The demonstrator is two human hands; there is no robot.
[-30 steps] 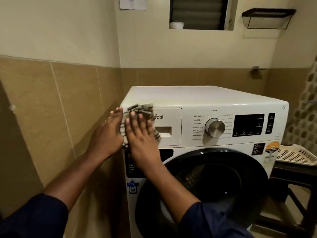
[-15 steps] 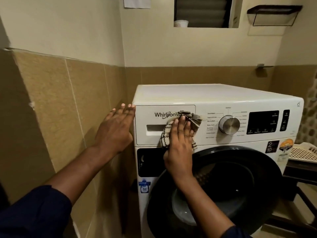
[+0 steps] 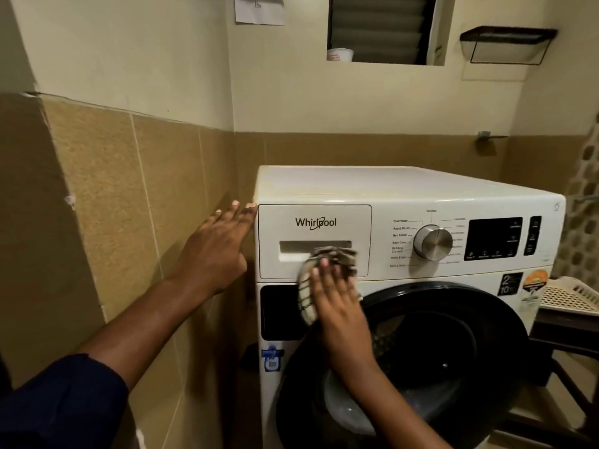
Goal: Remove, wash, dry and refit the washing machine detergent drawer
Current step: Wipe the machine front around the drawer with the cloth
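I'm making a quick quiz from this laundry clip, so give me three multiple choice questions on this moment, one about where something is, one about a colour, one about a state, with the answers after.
1. Where is the left hand?
A. On the program knob
B. At the washing machine's upper left corner
C. Inside the drum

2. What colour is the door ring?
A. Black
B. Red
C. Silver

3. What state is the detergent drawer in?
A. Removed
C. Half pulled out
B. Closed, flush with the panel

Answers:
1 B, its fingertips sit at the corner by the tiled wall.
2 A, the ring is black against the white body.
3 B, its front sits level with the panel while the right hand presses a striped cloth on it.
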